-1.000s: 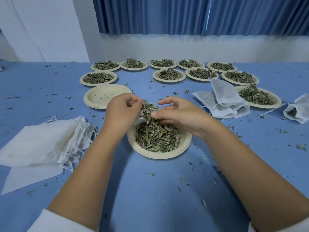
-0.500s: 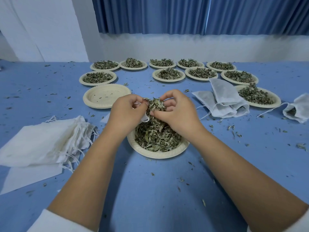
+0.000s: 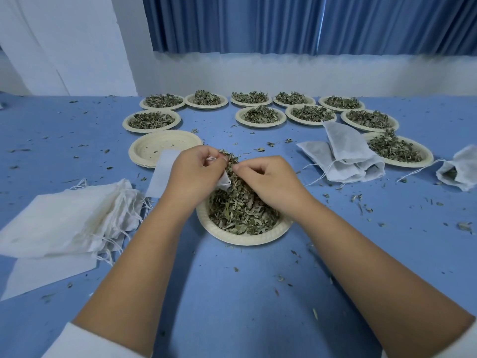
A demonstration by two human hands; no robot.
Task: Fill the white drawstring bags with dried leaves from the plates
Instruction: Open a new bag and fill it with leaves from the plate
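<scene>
A paper plate (image 3: 258, 238) heaped with dried leaves (image 3: 240, 210) sits in front of me on the blue table. My left hand (image 3: 195, 174) grips the mouth of a white drawstring bag (image 3: 165, 171), whose body trails off to the left behind the hand. My right hand (image 3: 271, 182) pinches a clump of leaves at the bag's opening, just above the plate's far rim. Both hands nearly touch there. The inside of the bag is hidden.
A stack of empty white bags (image 3: 64, 220) lies at the left. An empty plate stack (image 3: 154, 148) stands behind my left hand. Several plates of leaves (image 3: 260, 116) line the back. Filled bags (image 3: 343, 156) lie at the right, another bag (image 3: 459, 169) at the far right edge.
My right hand has closed from spread fingers into a pinch on leaves and pressed them against the bag's mouth. The bag's body now shows to the left of my left hand.
</scene>
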